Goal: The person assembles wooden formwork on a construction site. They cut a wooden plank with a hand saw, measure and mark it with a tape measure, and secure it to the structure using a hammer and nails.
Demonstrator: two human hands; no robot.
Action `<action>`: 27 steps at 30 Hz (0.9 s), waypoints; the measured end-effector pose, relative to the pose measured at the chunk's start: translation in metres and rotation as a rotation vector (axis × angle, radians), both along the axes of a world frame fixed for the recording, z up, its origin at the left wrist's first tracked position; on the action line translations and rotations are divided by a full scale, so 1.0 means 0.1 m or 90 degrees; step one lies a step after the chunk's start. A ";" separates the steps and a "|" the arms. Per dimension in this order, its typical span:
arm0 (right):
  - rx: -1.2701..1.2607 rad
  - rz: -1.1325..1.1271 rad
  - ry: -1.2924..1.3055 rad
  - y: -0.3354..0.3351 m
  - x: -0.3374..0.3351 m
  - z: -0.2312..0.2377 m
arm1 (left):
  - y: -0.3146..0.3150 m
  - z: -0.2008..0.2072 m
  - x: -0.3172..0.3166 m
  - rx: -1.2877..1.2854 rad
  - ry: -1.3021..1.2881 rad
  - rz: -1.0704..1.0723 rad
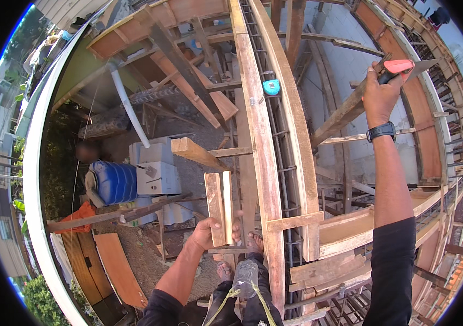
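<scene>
My left hand (205,233) is closed around two short wooden pieces (214,209), held side by side and upright in front of me. One is brown and weathered, the other has a pale, fresh-looking face. Far out to the right, my stretched right hand (380,95) grips a handsaw by its red and black handle (397,67). The saw's metal blade (424,66) points away to the right. Just beside that hand is the upper end of a slanting timber (345,117); whether the hand touches it I cannot tell.
A teal tape measure (271,87) sits on the long beam formwork (266,179), which has rebar inside. My bare feet (255,243) stand on narrow timber above the ground. Below are a blue drum (113,182), white boxes (158,178), a grey pipe (128,103) and leaning props.
</scene>
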State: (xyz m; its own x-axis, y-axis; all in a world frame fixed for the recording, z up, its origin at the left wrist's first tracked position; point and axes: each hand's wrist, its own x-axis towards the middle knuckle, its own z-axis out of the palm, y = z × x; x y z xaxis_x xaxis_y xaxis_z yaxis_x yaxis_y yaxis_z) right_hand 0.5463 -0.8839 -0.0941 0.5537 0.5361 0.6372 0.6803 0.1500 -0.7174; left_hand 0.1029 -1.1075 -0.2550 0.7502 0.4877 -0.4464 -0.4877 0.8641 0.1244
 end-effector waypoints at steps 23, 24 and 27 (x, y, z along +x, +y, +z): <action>0.028 -0.035 0.032 0.06 -0.05 -0.03 | -0.01 0.28 0.17 0.736 1.196 -0.289; 0.030 -0.030 0.039 0.07 -0.05 -0.03 | -0.01 0.29 0.16 0.769 1.217 -0.279; 0.049 -0.045 0.006 0.08 -0.04 -0.05 | -0.02 0.38 0.18 0.753 1.217 -0.318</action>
State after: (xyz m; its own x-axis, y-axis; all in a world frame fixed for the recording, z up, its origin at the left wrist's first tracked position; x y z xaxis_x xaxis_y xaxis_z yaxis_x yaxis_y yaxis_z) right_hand 0.5422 -0.8762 -0.0992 0.5948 0.4454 0.6692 0.6840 0.1568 -0.7124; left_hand 0.1210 -1.1091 -0.2167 0.0614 0.9521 -0.2997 0.9190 0.0632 0.3891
